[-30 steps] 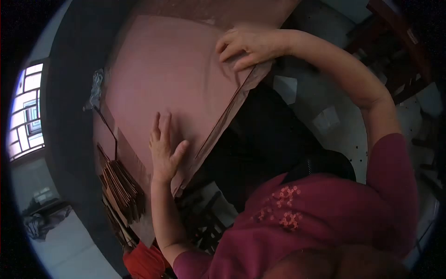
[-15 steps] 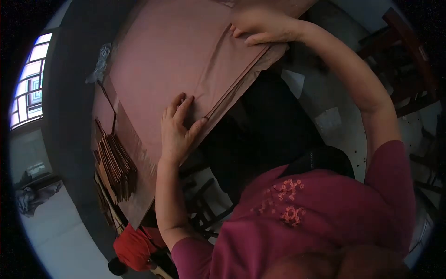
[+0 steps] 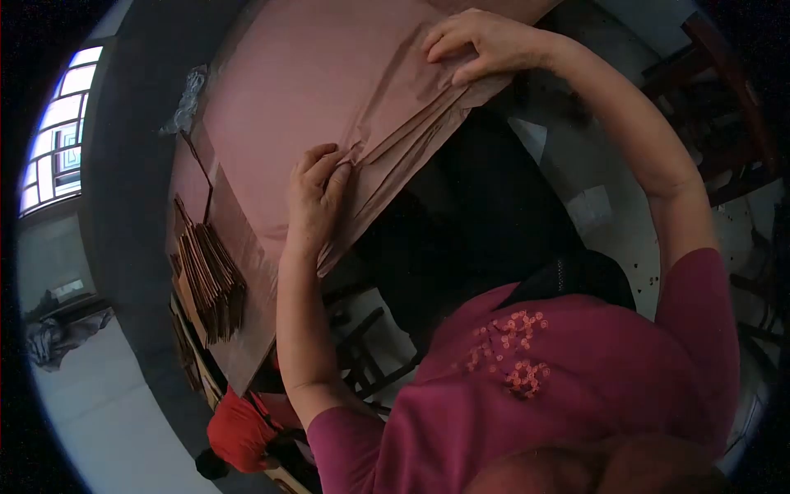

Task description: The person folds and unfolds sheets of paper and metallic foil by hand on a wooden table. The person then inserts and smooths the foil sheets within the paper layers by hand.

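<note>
A large pinkish-brown sheet [image 3: 288, 99] covers much of the table, with creases and folded layers along its edge nearest the body. My left hand [image 3: 317, 185] pinches a gathered bit of the sheet between thumb and fingers, close to that edge. Farther up the same edge, my right hand [image 3: 485, 45] rests on the sheet with bent fingers and the thumb held apart from them. Wrinkles in the sheet run between the two hands.
A fanned bundle of thin brown folded pieces [image 3: 214, 284] lies at the table's left side. Near it are a dark bent rod [image 3: 206, 181] and clear crumpled plastic [image 3: 188, 99]. A person in red [image 3: 239, 432] is at lower left. Wooden furniture [image 3: 724, 82] stands at upper right.
My left hand has moved up and right along the sheet and closed on it. The edge layers have spread apart and more creases show. My right hand has shifted right, its fingers less tucked.
</note>
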A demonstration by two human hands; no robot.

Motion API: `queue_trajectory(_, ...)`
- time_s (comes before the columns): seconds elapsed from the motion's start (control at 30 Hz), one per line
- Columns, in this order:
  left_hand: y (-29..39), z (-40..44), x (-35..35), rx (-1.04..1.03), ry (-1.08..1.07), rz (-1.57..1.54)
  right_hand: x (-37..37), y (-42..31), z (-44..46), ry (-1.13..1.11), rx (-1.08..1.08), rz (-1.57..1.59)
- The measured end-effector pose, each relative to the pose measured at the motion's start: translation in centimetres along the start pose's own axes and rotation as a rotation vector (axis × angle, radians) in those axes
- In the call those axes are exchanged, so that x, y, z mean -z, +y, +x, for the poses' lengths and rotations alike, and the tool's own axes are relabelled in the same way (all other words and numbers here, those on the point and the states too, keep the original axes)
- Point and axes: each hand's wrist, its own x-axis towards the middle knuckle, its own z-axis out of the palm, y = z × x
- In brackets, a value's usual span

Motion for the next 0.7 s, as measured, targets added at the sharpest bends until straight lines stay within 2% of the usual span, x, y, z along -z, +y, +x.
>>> queue_trajectory(0.1, 0.5, -0.2, 0.5, -0.057, -0.046, -0.014, 0.1, -0.2, 0.0, 0.003, -0.003, 0.001)
queue_trajectory(0.17, 2.0, -0.8, 0.6, -0.082, -0.077, 0.126, 0.1, -0.3, -0.1, 0.003, -0.009, 0.001)
queue_trajectory(0.57, -0.5, -1.2, -1.1, -0.026, -0.001, -0.021, 0.3, -0.6, 0.2, 0.007, -0.015, -0.008)
queue_trajectory(0.7, -0.5, -1.2, -0.9, -0.050, 0.003, 0.037, 0.4, -0.6, 0.2, 0.009, -0.018, -0.008)
